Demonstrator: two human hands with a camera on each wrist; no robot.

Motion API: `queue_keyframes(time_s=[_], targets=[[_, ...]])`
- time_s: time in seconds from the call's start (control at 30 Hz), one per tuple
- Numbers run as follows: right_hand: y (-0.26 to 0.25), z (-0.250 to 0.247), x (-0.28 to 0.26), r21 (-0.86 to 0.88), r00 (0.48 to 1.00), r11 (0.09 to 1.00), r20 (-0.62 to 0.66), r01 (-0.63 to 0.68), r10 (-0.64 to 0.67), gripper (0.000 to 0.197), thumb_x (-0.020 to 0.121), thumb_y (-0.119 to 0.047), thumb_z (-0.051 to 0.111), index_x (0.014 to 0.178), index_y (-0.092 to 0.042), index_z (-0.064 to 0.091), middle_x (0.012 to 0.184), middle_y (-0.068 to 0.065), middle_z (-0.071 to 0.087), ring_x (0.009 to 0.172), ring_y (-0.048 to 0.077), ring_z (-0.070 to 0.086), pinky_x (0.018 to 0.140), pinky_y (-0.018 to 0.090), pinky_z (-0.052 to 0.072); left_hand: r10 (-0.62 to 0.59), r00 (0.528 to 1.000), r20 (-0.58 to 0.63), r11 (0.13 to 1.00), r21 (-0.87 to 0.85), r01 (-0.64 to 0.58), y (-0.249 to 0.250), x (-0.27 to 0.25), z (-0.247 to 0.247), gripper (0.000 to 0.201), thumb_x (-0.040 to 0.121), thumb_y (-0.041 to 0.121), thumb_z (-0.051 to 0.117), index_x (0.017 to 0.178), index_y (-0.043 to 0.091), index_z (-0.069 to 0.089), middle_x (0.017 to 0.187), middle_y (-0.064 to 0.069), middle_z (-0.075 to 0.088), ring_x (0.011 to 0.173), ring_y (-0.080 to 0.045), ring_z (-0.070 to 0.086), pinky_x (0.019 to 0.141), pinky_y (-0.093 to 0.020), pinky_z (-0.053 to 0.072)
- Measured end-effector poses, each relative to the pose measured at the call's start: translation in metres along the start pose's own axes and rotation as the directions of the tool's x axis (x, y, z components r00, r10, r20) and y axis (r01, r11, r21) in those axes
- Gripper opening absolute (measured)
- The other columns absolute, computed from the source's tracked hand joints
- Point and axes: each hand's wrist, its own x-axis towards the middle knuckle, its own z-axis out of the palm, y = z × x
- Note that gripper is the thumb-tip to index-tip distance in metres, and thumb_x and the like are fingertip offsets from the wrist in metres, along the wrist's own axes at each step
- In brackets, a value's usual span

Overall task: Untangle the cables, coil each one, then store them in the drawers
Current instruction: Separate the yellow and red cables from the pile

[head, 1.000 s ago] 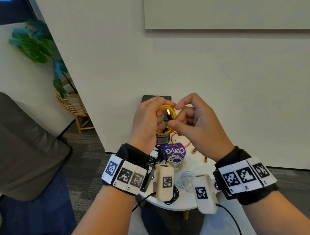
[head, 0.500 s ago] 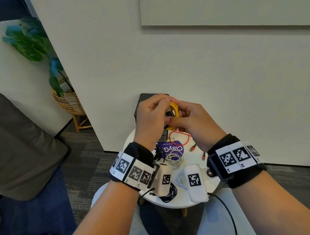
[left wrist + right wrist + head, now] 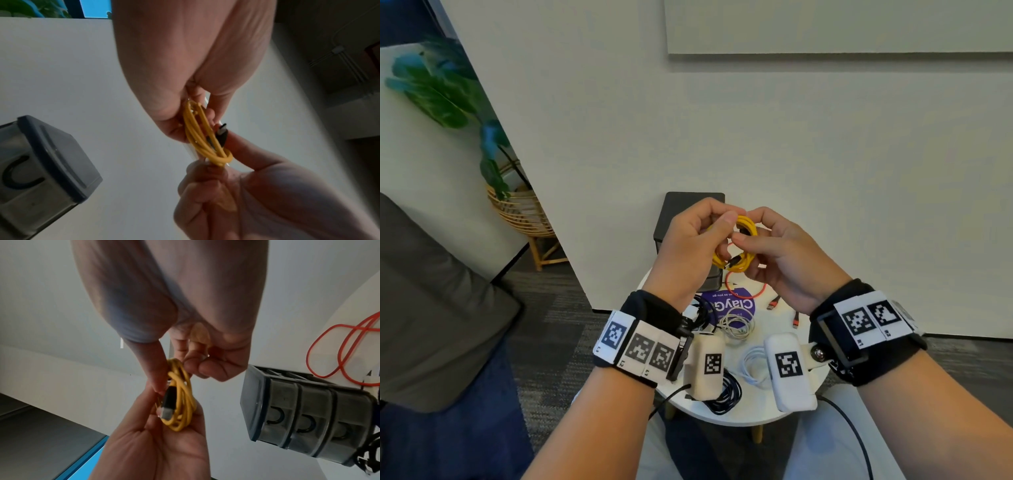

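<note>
A small coil of yellow cable (image 3: pixel 734 262) hangs in the air above the table, held between both hands. My left hand (image 3: pixel 717 226) grips the coil's left side, thumb on top. My right hand (image 3: pixel 748 229) pinches its right side, where a turn of cable wraps round the bundle (image 3: pixel 223 158). One black plug (image 3: pixel 222 133) lies along the coil (image 3: pixel 197 129), and a black plug (image 3: pixel 169 399) shows against the coil (image 3: pixel 183 402) in the right wrist view. The dark grey drawer unit (image 3: pixel 688 212) stands shut behind my hands, at the table's far edge.
On the round white table (image 3: pixel 756 413) lie a red cable (image 3: pixel 743 291), two white cable coils (image 3: pixel 736 323) (image 3: pixel 753 366), a black coil (image 3: pixel 727 397) and a purple disc (image 3: pixel 732 305). A white wall rises behind. At the left are a seated person (image 3: pixel 431 308) and a potted plant (image 3: pixel 524 212).
My hands have drawn together around the yellow coil. The right fingers moved from the plug end onto the coil's side, and more of the coil now shows between the hands.
</note>
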Motion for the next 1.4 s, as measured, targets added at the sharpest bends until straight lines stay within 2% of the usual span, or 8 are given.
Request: queue_keyframes(time_s=[0.17,0.33,0.47,0.63,0.83,1.07,1.27,1.4], targets=[[0.005,-0.007,-0.003,0.064,0.997,0.996,0.061,-0.057,0.054,0.021,0.093,-0.019,0.067,0.110,-0.013,0.057,0.086,0.008,0.066,0.073,0.020,0.054,0.060,0.026,0.043,-0.048,0.995,0.086,0.999,0.002,0.048,-0.001,0.002,-0.005,0.016,0.103,0.013,0.058,0.108,0.009,0.072,0.080,-0.002,0.067,0.067,-0.014,0.057,0.064,-0.027,0.052],[0.012,-0.017,-0.001,0.053,0.997,0.996,0.007,-0.077,0.077,0.013,0.088,-0.018,0.068,0.095,-0.008,0.062,0.077,0.009,0.064,0.063,0.019,0.056,0.060,0.026,0.047,-0.085,0.991,0.102,0.994,0.081,0.077,-0.011,0.002,-0.009,0.018,0.102,0.013,0.058,0.110,0.008,0.073,0.074,0.004,0.066,0.069,-0.015,0.061,0.068,-0.028,0.054],[0.026,-0.023,0.001,-0.167,0.995,0.986,-0.101,-0.016,-0.001,0.010,0.094,-0.012,0.068,0.094,-0.004,0.062,0.067,0.009,0.065,0.058,0.019,0.059,0.055,0.025,0.049,-0.163,0.982,0.093,0.983,0.095,0.155,-0.025,0.000,-0.005,0.017,0.102,0.013,0.060,0.108,0.008,0.074,0.079,-0.002,0.069,0.069,-0.014,0.064,0.072,-0.028,0.058],[0.054,-0.038,0.001,-0.487,0.977,0.873,-0.195,-0.025,-0.081,0.016,0.087,-0.016,0.078,0.088,-0.005,0.066,0.068,0.009,0.071,0.056,0.017,0.064,0.056,0.027,0.051,-0.300,0.950,0.083,0.947,0.150,0.285,-0.055,-0.004,0.007,0.016,0.100,0.017,0.063,0.107,0.009,0.075,0.083,-0.007,0.072,0.072,-0.017,0.067,0.078,-0.034,0.060],[0.085,-0.070,0.009,-0.460,0.953,0.848,-0.263,-0.262,0.151,0.013,0.087,-0.013,0.078,0.087,-0.004,0.068,0.068,0.009,0.071,0.059,0.016,0.065,0.052,0.021,0.049,-0.421,0.904,0.079,0.875,0.299,0.382,-0.101,0.003,0.030,0.017,0.100,0.021,0.063,0.110,0.013,0.074,0.097,-0.006,0.077,0.086,-0.018,0.076,0.085,-0.035,0.062],[0.117,-0.114,0.021,-0.451,0.894,0.778,-0.309,-0.438,0.324,0.010,0.088,-0.012,0.077,0.087,-0.004,0.071,0.087,0.022,0.075,0.068,0.022,0.066,0.064,0.031,0.055,-0.503,0.833,0.231,0.714,0.655,0.249,-0.139,0.014,0.055,0.029,0.101,0.019,0.055,0.128,0.020,0.066,0.112,-0.003,0.072,0.101,-0.018,0.067,0.085,-0.031,0.054],[0.137,-0.132,0.024,-0.529,0.854,0.672,-0.351,-0.519,0.384,0.010,0.090,-0.012,0.074,0.081,-0.011,0.071,0.072,0.008,0.073,0.065,0.018,0.069,0.071,0.030,0.060,-0.585,0.777,0.232,0.592,0.777,0.213,-0.157,0.020,0.077,0.031,0.103,0.013,0.044,0.133,0.018,0.050,0.116,-0.006,0.061,0.105,-0.022,0.060,0.090,-0.038,0.052],[0.146,-0.141,0.021,-0.554,0.833,0.624,-0.337,-0.552,0.438,0.009,0.088,-0.010,0.076,0.082,-0.009,0.070,0.072,0.009,0.072,0.067,0.021,0.072,0.075,0.034,0.063,-0.646,0.711,0.279,0.473,0.877,0.087,-0.164,0.019,0.086,0.030,0.103,0.016,0.045,0.132,0.020,0.052,0.128,-0.008,0.061,0.113,-0.027,0.060,0.098,-0.043,0.051]])
